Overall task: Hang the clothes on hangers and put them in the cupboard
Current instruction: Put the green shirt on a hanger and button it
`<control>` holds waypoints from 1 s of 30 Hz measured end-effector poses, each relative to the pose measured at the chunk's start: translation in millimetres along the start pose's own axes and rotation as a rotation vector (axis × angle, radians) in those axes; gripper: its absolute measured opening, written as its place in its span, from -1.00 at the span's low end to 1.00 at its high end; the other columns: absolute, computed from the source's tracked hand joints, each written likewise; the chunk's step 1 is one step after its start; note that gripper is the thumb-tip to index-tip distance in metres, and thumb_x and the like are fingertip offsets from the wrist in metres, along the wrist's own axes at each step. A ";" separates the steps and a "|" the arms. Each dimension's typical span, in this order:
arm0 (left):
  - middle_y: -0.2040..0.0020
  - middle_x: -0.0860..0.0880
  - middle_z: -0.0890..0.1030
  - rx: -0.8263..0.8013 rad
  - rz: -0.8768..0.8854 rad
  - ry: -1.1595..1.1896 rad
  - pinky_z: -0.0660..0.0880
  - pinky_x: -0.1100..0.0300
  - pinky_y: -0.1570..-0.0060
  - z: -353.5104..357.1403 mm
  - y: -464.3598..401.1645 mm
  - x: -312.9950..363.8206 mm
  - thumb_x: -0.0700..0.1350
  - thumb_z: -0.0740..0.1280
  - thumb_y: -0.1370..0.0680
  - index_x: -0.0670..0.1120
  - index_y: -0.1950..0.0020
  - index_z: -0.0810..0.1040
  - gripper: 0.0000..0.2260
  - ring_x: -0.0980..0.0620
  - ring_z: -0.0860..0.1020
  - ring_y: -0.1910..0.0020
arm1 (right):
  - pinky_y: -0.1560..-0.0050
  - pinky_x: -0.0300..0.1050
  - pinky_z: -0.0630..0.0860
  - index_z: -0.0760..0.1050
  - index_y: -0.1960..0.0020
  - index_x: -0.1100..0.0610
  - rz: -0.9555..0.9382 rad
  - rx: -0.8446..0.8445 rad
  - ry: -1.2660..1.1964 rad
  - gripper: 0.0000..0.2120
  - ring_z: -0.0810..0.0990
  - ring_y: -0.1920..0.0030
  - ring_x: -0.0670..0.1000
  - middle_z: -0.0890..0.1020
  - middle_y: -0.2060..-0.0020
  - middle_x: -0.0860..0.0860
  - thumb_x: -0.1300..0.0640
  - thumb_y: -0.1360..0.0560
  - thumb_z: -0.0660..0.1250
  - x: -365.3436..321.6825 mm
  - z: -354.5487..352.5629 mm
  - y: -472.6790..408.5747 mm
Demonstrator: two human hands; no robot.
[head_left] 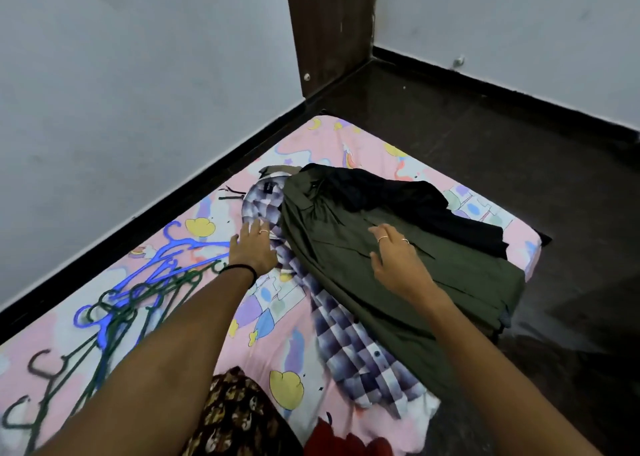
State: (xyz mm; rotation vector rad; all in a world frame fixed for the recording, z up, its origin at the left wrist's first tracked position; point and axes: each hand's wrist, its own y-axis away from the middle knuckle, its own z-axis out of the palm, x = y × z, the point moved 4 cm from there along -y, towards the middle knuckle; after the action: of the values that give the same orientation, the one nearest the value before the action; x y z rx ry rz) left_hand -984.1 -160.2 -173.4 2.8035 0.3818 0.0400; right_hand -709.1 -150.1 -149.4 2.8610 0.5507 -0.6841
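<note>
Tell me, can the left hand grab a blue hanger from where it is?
Probably yes. The left hand rests flat on the checked shirt, right beside the blue hangers on the mattress. Nothing lies between them, though green hangers tangle over some of the blue ones.

On the 1 mattress point(363, 144) lie 3 garments, namely 1 checked shirt point(349, 345), 1 olive shirt point(346, 248) and 1 black garment point(398, 196), beside 1 tangled heap of blue and green hangers point(138, 289), too entangled to count.
</note>
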 end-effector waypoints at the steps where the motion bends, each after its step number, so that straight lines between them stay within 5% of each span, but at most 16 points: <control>1: -0.56 -0.09 0.07 0.002 0.011 0.003 0.13 -0.11 -0.44 8.7 -13.8 -5.2 -0.02 0.24 -0.58 -0.11 -0.55 0.08 -0.40 -0.12 0.03 -0.53 | -0.29 0.05 0.33 0.26 -0.46 0.21 0.019 -0.021 0.022 -0.54 0.38 -0.34 0.16 0.34 -0.39 0.11 0.21 -0.58 0.19 2.7 12.0 -8.6; 9: -0.56 -0.13 0.08 0.065 0.210 0.072 0.18 -0.08 -0.43 87.4 -142.9 -17.1 0.01 0.24 -0.58 -0.12 -0.54 0.10 -0.41 -0.12 0.07 -0.52 | -0.32 0.09 0.34 0.22 -0.47 0.19 0.134 -0.054 0.062 -0.54 0.37 -0.35 0.17 0.32 -0.42 0.08 0.17 -0.59 0.18 6.0 120.9 -146.0; 18: -0.59 -0.02 0.02 0.238 0.462 0.216 0.16 -0.05 -0.46 151.1 -224.2 -57.0 0.03 0.11 -0.64 -0.08 -0.57 0.04 -0.46 -0.04 0.06 -0.54 | -0.35 0.15 0.31 0.11 -0.53 0.18 0.268 0.039 -0.198 -0.43 0.33 -0.40 0.24 0.31 -0.45 0.17 -0.03 -0.62 0.18 -23.2 234.1 -311.1; 24: -0.57 -0.04 0.10 0.319 0.506 0.298 0.13 0.02 -0.49 171.0 -224.7 -98.1 0.14 -0.06 -0.59 -0.08 -0.56 0.11 -0.42 -0.03 0.10 -0.54 | -0.20 0.06 0.42 0.32 -0.36 0.27 0.366 0.118 -0.257 -0.52 0.47 -0.26 0.28 0.54 -0.21 0.29 0.01 -0.57 0.30 -28.7 262.0 -325.2; 27: -0.59 0.01 -0.01 0.277 0.499 0.340 0.06 0.07 -0.51 174.6 -211.7 -113.6 0.09 0.01 -0.65 -0.05 -0.58 0.02 -0.47 0.03 -0.02 -0.56 | -0.31 -0.07 0.33 0.32 -0.43 0.30 0.382 0.094 -0.345 -0.50 0.39 -0.38 0.19 0.46 -0.35 0.22 0.05 -0.59 0.28 -41.0 259.7 -311.3; 30: -0.57 0.00 0.09 0.290 0.460 0.486 0.12 0.10 -0.49 164.3 -192.3 -126.2 0.05 0.11 -0.65 -0.06 -0.57 0.08 -0.49 0.03 0.06 -0.54 | -0.38 -0.08 0.27 0.34 -0.42 0.32 0.383 0.221 -0.543 -0.51 0.36 -0.42 0.14 0.45 -0.37 0.16 0.08 -0.59 0.28 -56.1 243.6 -284.4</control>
State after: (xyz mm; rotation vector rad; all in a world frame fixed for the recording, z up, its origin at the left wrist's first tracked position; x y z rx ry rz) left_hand -1143.8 -66.9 -387.1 3.0815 -0.1813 0.8372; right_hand -963.9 39.4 -355.6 2.6584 -0.1546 -1.4355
